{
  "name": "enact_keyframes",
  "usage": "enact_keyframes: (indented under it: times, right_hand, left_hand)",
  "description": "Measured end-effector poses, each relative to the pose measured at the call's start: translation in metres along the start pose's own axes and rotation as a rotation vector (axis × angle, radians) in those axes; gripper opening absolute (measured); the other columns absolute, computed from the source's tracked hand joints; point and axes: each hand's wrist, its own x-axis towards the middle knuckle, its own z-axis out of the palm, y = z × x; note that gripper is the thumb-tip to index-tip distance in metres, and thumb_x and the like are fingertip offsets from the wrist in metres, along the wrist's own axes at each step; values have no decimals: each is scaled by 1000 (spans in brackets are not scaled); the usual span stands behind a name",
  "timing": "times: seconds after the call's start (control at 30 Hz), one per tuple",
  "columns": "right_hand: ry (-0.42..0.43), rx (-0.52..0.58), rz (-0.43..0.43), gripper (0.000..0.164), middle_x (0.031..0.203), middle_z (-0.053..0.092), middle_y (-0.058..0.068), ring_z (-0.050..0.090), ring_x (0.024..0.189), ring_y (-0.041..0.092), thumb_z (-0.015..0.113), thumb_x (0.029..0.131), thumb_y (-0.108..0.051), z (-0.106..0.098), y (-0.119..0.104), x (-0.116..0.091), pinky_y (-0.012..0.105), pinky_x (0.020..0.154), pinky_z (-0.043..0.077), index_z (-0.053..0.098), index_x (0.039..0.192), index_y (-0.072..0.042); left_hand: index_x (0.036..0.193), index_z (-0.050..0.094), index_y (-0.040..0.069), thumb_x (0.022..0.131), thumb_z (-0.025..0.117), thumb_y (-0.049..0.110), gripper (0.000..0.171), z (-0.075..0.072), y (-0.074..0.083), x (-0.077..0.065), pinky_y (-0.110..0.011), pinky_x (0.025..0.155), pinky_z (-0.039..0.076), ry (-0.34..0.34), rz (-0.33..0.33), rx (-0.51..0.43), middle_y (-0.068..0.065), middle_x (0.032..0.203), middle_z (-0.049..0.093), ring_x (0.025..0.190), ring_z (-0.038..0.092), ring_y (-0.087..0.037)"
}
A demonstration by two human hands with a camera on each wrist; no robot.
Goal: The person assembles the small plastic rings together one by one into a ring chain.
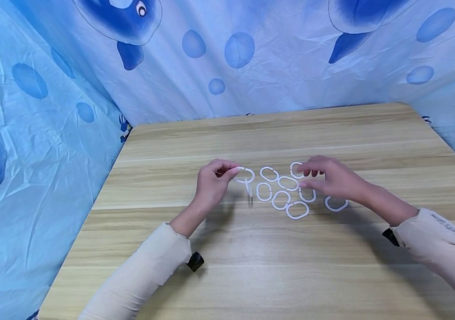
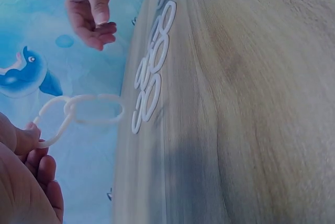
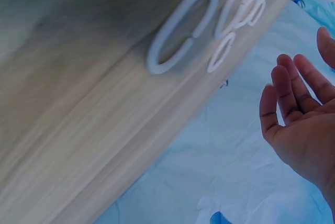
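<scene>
My left hand (image 1: 213, 181) pinches a white oval plastic link (image 1: 253, 174) between thumb and fingers, above the table. A second white link (image 1: 248, 188) hangs from it, and in the left wrist view the two loop through each other. Over the right part of a group of loose white links (image 1: 297, 218) hovers my right hand (image 1: 333, 178), thumb and fingers apart. Nothing is between its fingers in the right wrist view, where a link (image 3: 156, 51) with a small gap in its side lies on the table. The right hand partly covers some links in the head view.
The links lie on a wood-grain table (image 1: 251, 275). One link (image 1: 336, 210) sits apart, to the right of the others. A blue curtain (image 1: 163, 89) with whale and bubble prints stands behind the table and along its sides.
</scene>
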Motion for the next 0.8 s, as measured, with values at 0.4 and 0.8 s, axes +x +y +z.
enact_keyframes:
  times: [0.4,0.8]
  right_hand:
    - [31,-234,37,37,85,65,4,59,78,19,84,73,-19,-5,13,-27,34,63,46,71,104,-5]
    - [41,-356,42,49,82,64,4,58,76,21,88,65,-31,-3,23,-54,42,65,46,70,101,-3]
  left_hand:
    - [92,74,4,86,72,11,9,0,-1,1,-21,67,47,18,-51,-18,-6,92,70,75,56,-13]
    - [94,74,6,88,71,13,10,-2,0,0,-21,65,45,11,-110,-33,-5,88,68,76,55,-13]
